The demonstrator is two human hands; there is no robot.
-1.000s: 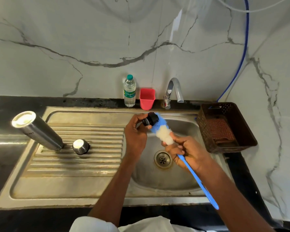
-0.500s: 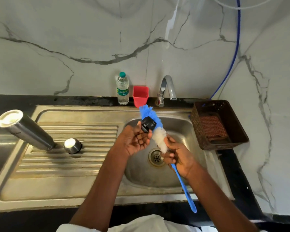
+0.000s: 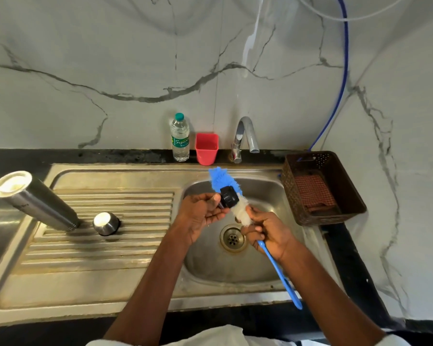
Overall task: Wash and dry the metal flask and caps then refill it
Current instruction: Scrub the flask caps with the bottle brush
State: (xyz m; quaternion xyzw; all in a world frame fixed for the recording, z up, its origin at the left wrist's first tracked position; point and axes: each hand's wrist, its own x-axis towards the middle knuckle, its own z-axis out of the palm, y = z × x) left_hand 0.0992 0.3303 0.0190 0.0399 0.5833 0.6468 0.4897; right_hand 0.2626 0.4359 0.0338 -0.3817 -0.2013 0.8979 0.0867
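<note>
Over the sink basin (image 3: 265,193) my left hand (image 3: 200,216) holds a small black cap (image 3: 229,199) at its fingertips. My right hand (image 3: 268,233) grips the blue handle of a bottle brush (image 3: 223,182). Its blue and white bristles lie against the cap, the blue tip sticking out beyond it. The metal flask (image 3: 35,201) stands upside down on the ribbed drainboard at the left. A round steel cap (image 3: 106,223) sits just right of it.
A plastic water bottle (image 3: 180,138) and a red cup (image 3: 206,148) stand on the ledge behind the sink, next to the tap (image 3: 245,136). A brown basket (image 3: 323,188) with a checked cloth sits right of the basin. The drain (image 3: 233,238) lies under my hands.
The brush has slid forward past the black cap, so its blue tip now sticks out behind the cap. Both hands stay over the basin.
</note>
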